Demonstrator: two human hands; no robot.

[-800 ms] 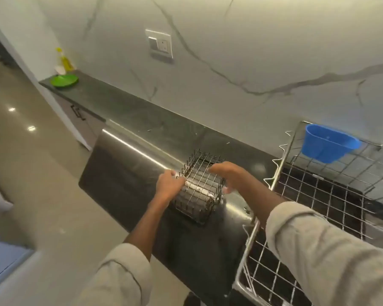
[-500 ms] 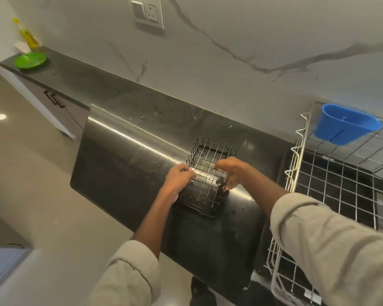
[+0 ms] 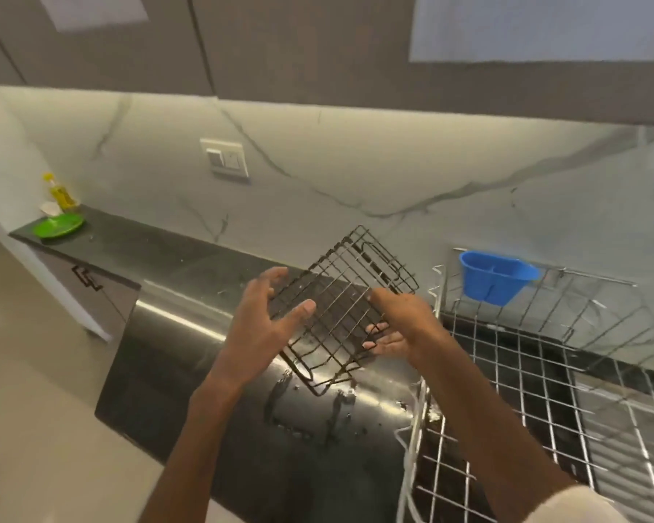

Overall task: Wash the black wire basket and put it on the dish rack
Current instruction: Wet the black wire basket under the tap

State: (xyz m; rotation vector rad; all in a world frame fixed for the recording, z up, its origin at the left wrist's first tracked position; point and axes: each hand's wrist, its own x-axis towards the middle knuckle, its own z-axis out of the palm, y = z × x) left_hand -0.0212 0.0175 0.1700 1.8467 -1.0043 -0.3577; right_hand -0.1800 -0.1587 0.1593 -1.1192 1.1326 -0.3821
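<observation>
Both our hands hold the black wire basket (image 3: pixel 342 307) tilted above the wet dark bench (image 3: pixel 212 371): left hand (image 3: pixel 265 322) fingers spread against its side, right hand (image 3: pixel 397 326) gripping its right edge. Just right stands the white wire dish rack (image 3: pixel 525 390) with a blue plastic cup (image 3: pixel 495 275); a green plate (image 3: pixel 58 225) sits far left.

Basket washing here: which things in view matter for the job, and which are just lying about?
Part of the job: black wire basket, left hand, right hand, dish rack.

Lying about: blue cup, green plate, yellow bottle, wall switch.
</observation>
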